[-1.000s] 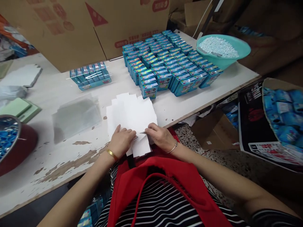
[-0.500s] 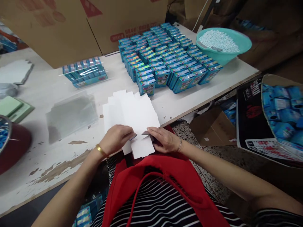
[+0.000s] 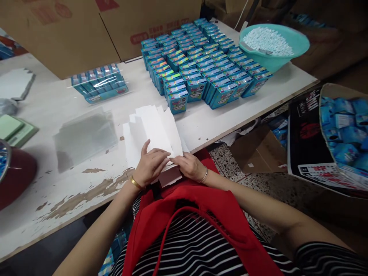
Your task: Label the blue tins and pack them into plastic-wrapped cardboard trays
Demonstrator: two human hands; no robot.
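A stack of flat white card blanks (image 3: pixel 152 130) lies at the near edge of the worn white table (image 3: pixel 71 184). My left hand (image 3: pixel 151 165) and my right hand (image 3: pixel 188 165) meet at the stack's near end. Both pinch the top blank, which is bent upward along its length. Fingers of both hands are curled onto the card. Beyond the stack stands a large block of small teal boxes (image 3: pixel 201 65) in rows.
A clear-wrapped pack of teal boxes (image 3: pixel 99 82) and clear plastic sleeves (image 3: pixel 84 136) lie to the left. A teal basin of white pieces (image 3: pixel 273 44) sits far right. A red bowl (image 3: pixel 15 172) is at the left edge. A carton of blue packets (image 3: pixel 343 130) stands off the table, right.
The top white blank, flat before, is now folded up between both hands. My hands have drawn closer together at its near end.
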